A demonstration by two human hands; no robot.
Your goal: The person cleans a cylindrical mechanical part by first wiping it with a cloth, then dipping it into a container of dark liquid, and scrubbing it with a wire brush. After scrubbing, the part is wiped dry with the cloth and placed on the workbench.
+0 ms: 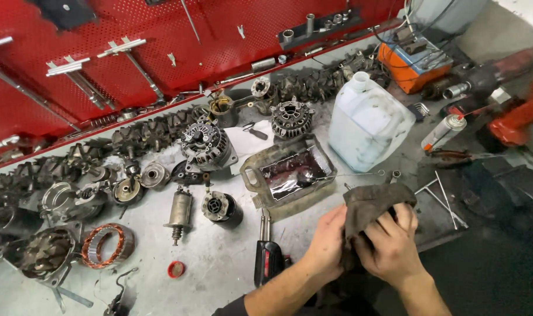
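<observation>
Both my hands are at the lower middle of the view, closed around a dirty grey-brown rag [372, 202]. My left hand [325, 246] grips the rag from the left side. My right hand [392, 246] wraps over it from the right, fingers curled into the cloth. Just beyond the rag lies a cut-open plastic canister [256, 175] used as a tray, holding dark liquid and a thin wire brush [360, 174].
A white plastic jug [366, 120] stands behind the tray. Alternators [205, 143], rotors, a copper stator [105, 246] and a starter part [180, 210] litter the bench left. A black-red tool [268, 257] lies near my left forearm. Spray can [442, 131] and red power tools sit right.
</observation>
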